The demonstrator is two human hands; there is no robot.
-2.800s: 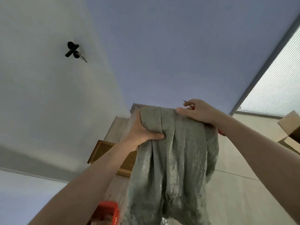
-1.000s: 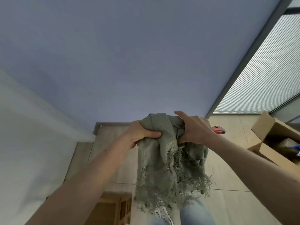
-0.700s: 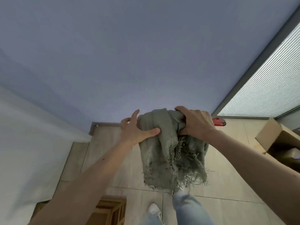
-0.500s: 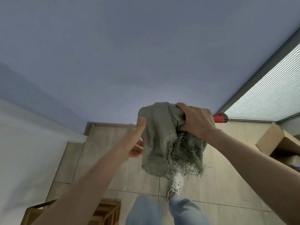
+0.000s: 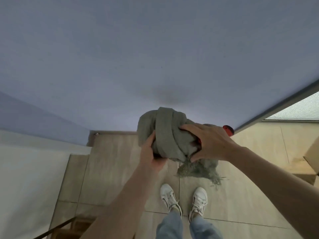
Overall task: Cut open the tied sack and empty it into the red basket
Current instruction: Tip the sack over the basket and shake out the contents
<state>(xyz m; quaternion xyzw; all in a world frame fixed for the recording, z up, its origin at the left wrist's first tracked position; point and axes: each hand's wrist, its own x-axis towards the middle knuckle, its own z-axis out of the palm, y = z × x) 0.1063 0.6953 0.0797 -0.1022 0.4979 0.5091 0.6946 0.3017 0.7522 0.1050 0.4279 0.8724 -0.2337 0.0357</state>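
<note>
From the head camera, the grey-green sack (image 5: 165,133) is bunched into a ball in the air in front of a pale wall (image 5: 155,57), above a tiled floor (image 5: 110,169). The left hand (image 5: 150,152) cups its underside with curled fingers; the right hand (image 5: 210,144) grips its right side, fingers spread, also holding a red tool (image 5: 228,129). A frayed edge (image 5: 198,169) hangs below the sack, above white shoes (image 5: 183,199). A cardboard box (image 5: 312,154) sits right of the sack, a wooden frame (image 5: 69,228) lower left

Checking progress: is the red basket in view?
No: only the bundled sack between both hands, tiled floor and white shoes show.
</note>
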